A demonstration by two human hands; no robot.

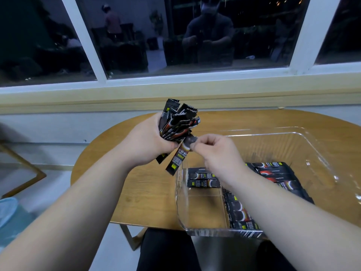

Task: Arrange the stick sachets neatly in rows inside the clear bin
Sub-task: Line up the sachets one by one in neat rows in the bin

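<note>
The round wooden table (136, 192) has the clear bin (304, 141) sitting on its right side, partly hanging toward the near edge by the look of it. Inside, a row of black stick sachets (273, 174) already lies along the right, another batch (241, 216) is packed near the front wall, and a pair of sachets (203, 179) starts a new row on the left, with bare floor in front of them. The left hand (150, 143) is wrapped around a messy bundle of sachets (175, 122), held upright above the table just left of the bin. The right hand (216, 151) pinches the top end of a single sachet (178, 157) between thumb and forefinger, drawing it out of the bundle so it dangles tilted. To do this bit well I'd say pull one stick free cleanly while keeping a firm squeeze on the rest, then lay it flat right against that left pair, same way round, ends lined up. Rushing probably drags a second one out with it.
</note>
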